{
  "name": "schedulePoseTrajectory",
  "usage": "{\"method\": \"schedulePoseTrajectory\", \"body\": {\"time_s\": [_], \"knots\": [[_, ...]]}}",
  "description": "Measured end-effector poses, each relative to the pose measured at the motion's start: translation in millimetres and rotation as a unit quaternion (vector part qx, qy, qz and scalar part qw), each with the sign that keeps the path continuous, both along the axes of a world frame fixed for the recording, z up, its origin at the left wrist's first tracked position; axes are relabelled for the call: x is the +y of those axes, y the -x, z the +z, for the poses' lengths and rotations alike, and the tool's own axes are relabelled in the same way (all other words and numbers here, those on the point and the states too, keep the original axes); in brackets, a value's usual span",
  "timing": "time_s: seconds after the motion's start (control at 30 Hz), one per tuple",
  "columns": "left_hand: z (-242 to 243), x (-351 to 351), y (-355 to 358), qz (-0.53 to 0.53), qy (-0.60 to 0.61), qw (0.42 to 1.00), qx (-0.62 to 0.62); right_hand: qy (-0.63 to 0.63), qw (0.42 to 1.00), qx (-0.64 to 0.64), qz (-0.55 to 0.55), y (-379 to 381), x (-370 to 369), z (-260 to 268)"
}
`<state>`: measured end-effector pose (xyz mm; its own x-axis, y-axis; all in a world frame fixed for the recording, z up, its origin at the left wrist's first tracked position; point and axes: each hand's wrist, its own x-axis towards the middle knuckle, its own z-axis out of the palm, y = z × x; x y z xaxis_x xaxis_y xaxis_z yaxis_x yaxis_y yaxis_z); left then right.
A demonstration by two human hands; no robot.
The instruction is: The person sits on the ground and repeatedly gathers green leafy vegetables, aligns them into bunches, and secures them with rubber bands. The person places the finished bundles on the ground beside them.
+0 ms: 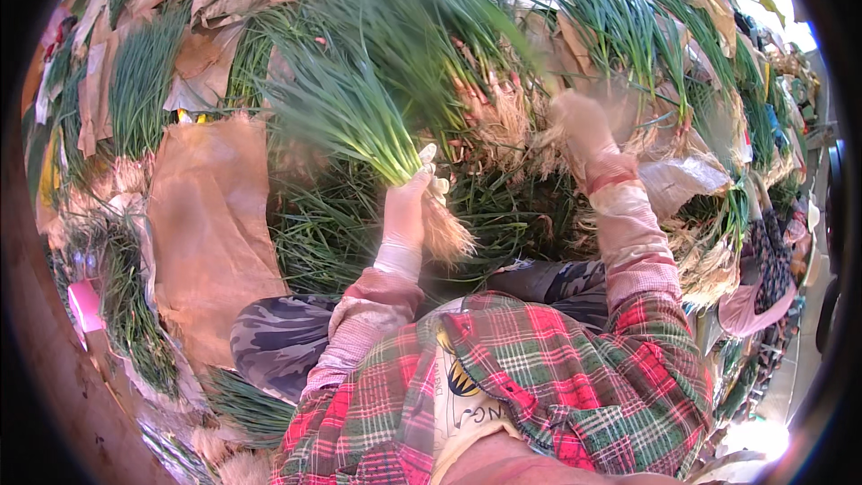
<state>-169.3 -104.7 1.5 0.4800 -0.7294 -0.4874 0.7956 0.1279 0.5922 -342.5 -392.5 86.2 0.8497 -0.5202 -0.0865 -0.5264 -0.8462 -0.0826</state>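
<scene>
A bunch of green onions (397, 155) is held in my left hand (407, 205), which wears a pale glove and closes around the white stems. The leaves fan up and to the left, and the pale roots hang below the fist. My right hand (586, 124) is raised at the right, blurred, close to the roots of a pile of green onions (491, 101); whether it grips any of them cannot be told. Blurred leaves cross the view above both hands. Loose green leaves (323, 236) cover the ground under my hands and before my crossed legs.
A brown sheet of sacking (209, 229) lies at the left. More bundles of green onions (145, 87) stand in rows beyond, with brown wrapping between them. Another heap with exposed roots (707, 269) is beside my right arm. At the far right, part of another person (768, 283) shows.
</scene>
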Motion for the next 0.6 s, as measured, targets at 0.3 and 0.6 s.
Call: {"method": "schedulePoseTrajectory", "body": {"time_s": [0.3,0.6], "knots": [[-2.9,3.8,22.7,-0.089,-0.002,0.994,-0.056,-0.298,0.941,-0.155,-0.053,-7.3,176.1,-38.4],[7.3,15.1,31.6,-0.106,0.01,0.994,0.002,-0.565,0.716,-0.35,-0.213,-63.8,171.5,-89.1]]}}
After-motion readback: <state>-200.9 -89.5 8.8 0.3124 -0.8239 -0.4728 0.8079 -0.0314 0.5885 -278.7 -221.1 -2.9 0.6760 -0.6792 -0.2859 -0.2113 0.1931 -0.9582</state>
